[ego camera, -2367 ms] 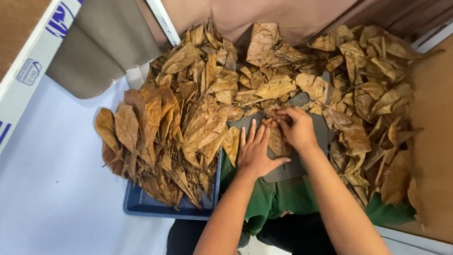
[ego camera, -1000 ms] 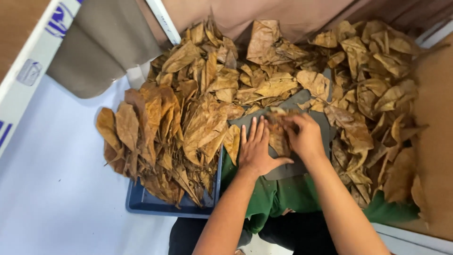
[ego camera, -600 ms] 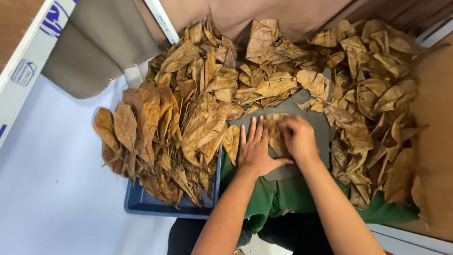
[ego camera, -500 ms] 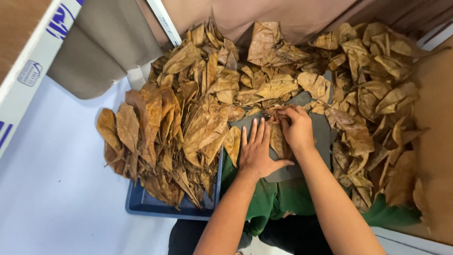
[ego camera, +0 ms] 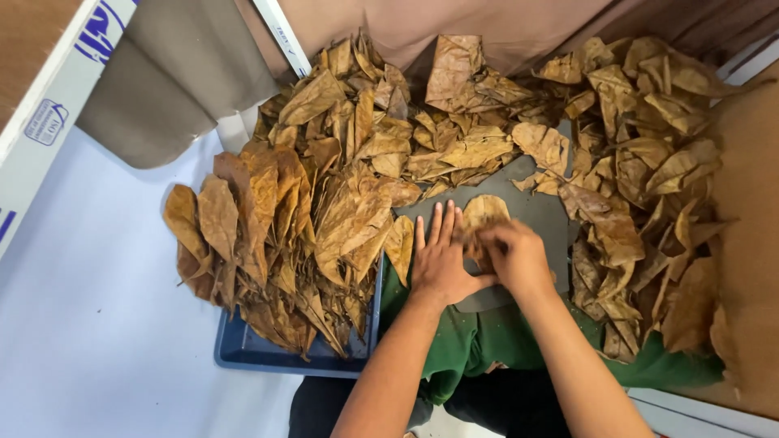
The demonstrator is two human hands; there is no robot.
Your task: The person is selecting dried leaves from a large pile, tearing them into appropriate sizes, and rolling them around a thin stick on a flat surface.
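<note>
1. The left hand (ego camera: pixel 442 264) lies flat with fingers spread on the dark board (ego camera: pixel 535 215), pressing the near edge of a dried brown leaf (ego camera: pixel 483 212).
2. The right hand (ego camera: pixel 515 255) is curled over the same leaf, pinching it; it looks mid-flattening.
3. Judging by the piles, a sorted stack (ego camera: pixel 276 235) sits left over the blue tray (ego camera: pixel 268 353), while the loose heap (ego camera: pixel 641 170) right and far remains large.
4. Leaves crowd the board's edges; the green cloth (ego camera: pixel 479 341) lies near.
</note>
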